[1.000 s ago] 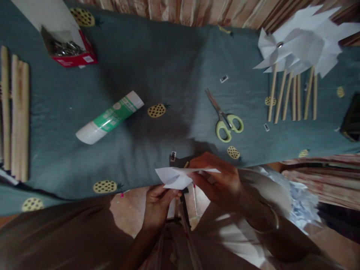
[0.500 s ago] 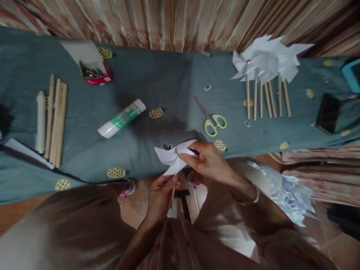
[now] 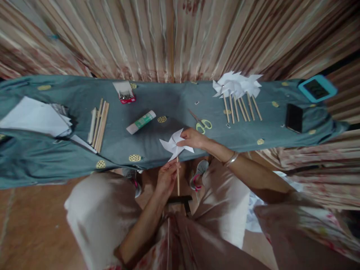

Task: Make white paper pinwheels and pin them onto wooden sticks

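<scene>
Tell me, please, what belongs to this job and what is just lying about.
Likely the job's:
held white paper pinwheel
grouped white pinwheels
stacked white paper
tan wooden rods
red cardboard box
green-handled metal scissors
green and white tube

Lying about, apparently:
blue-framed rectangular device
black rectangular object

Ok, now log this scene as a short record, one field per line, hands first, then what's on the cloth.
Left hand: grips a thin stick just below a white paper pinwheel
Right hand: fingers on that pinwheel, near its middle
Cloth, left: paper stack, wooden sticks
Cloth, middle: open red box, green-and-white tube, green-handled scissors
Cloth, right: finished pinwheels on sticks, flat black object, blue-framed device
</scene>
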The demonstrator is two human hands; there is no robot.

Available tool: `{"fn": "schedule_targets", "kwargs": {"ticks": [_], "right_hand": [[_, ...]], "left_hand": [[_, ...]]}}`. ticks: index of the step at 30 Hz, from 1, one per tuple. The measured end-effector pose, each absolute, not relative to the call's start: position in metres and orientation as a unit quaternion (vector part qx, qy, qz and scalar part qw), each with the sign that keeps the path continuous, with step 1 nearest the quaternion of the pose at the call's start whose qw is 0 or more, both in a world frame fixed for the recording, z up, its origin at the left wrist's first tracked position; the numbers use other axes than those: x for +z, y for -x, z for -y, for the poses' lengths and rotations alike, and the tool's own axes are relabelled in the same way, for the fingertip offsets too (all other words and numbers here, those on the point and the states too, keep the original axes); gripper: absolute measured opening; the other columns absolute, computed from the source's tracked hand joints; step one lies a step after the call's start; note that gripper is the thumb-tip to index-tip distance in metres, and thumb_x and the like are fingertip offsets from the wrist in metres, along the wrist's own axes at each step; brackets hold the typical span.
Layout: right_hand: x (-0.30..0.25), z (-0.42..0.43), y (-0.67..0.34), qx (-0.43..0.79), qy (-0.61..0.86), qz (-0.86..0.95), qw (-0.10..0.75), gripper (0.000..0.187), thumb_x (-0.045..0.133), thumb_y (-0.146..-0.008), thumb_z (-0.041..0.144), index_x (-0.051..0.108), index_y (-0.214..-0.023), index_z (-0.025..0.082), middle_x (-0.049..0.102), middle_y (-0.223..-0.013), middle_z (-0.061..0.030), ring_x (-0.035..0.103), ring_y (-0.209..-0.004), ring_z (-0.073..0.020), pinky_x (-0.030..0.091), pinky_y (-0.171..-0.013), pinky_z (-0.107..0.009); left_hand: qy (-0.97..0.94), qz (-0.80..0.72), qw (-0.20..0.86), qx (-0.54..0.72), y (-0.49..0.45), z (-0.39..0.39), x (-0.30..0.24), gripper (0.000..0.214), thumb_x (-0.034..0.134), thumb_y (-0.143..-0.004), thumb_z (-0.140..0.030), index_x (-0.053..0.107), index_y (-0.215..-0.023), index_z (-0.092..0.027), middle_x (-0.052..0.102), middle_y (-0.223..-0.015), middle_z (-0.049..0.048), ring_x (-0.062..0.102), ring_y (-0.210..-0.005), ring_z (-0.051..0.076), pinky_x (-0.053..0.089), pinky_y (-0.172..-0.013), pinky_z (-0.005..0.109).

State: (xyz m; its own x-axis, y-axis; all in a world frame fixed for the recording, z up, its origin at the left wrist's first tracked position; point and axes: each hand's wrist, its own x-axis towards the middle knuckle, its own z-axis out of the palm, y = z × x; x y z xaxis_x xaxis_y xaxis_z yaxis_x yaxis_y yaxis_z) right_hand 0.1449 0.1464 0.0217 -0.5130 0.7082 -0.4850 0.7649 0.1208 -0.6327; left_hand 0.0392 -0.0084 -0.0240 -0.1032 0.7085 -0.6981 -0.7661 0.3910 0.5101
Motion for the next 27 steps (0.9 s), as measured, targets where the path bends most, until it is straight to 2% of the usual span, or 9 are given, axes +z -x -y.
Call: {"fn": "schedule_targets", "kwargs": {"ticks": [2,4,12,17,27], "right_hand": [[0.028,-0.150,-0.141,-0.423,-0.510,-0.746,0.070,0.031,0.069,-0.073,0.028,0.048,-0.054,0.016,0.033,-0.051,0.0084,0.033,-0.054,-0.0072,0.021,-0.052,-0.024],[0.034,-0.151,-0.136,-0.410,-0.522,-0.742,0.095,0.032,0.069,-0.073,0.028,0.046,-0.054,0.017,0.033,-0.052,0.0082,0.033,-0.054,-0.0072,0.022,-0.051,-0.024],[0.055,-0.145,-0.121,-0.366,-0.546,-0.740,0.143,0.025,0.070,-0.074,0.023,0.052,-0.057,0.017,0.042,-0.053,0.0052,0.039,-0.053,-0.0084,0.027,-0.049,-0.023],[0.067,-0.143,-0.113,-0.335,-0.555,-0.742,0.173,0.015,0.070,-0.075,0.019,0.061,-0.063,0.015,0.053,-0.058,0.0014,0.047,-0.055,-0.0100,0.035,-0.051,-0.022],[0.065,-0.143,-0.108,-0.302,-0.581,-0.731,0.191,0.013,0.075,-0.075,0.027,0.069,-0.077,0.016,0.061,-0.063,-0.0014,0.054,-0.057,-0.0130,0.041,-0.051,-0.023]], "left_hand": [[0.021,-0.494,0.671,0.552,-0.039,0.008,-0.022,0.029,0.086,-0.047,-0.018,0.073,-0.073,-0.014,0.067,-0.064,-0.0012,0.057,-0.058,0.006,0.043,-0.060,0.017],[0.016,-0.490,0.676,0.550,-0.039,0.008,-0.020,0.029,0.086,-0.048,-0.017,0.072,-0.073,-0.014,0.066,-0.062,-0.0019,0.056,-0.056,0.005,0.042,-0.058,0.017],[0.004,-0.487,0.674,0.556,-0.040,0.007,-0.015,0.025,0.083,-0.050,-0.014,0.070,-0.071,-0.014,0.065,-0.061,-0.0024,0.056,-0.057,0.005,0.041,-0.058,0.016],[0.005,-0.493,0.668,0.558,-0.040,0.006,-0.017,0.025,0.083,-0.052,-0.012,0.068,-0.071,-0.014,0.065,-0.060,-0.0028,0.057,-0.056,0.005,0.041,-0.059,0.017],[0.012,-0.486,0.670,0.561,-0.041,0.005,-0.018,0.024,0.083,-0.051,-0.009,0.070,-0.071,-0.013,0.067,-0.061,-0.0019,0.057,-0.056,0.005,0.044,-0.063,0.018]]}}
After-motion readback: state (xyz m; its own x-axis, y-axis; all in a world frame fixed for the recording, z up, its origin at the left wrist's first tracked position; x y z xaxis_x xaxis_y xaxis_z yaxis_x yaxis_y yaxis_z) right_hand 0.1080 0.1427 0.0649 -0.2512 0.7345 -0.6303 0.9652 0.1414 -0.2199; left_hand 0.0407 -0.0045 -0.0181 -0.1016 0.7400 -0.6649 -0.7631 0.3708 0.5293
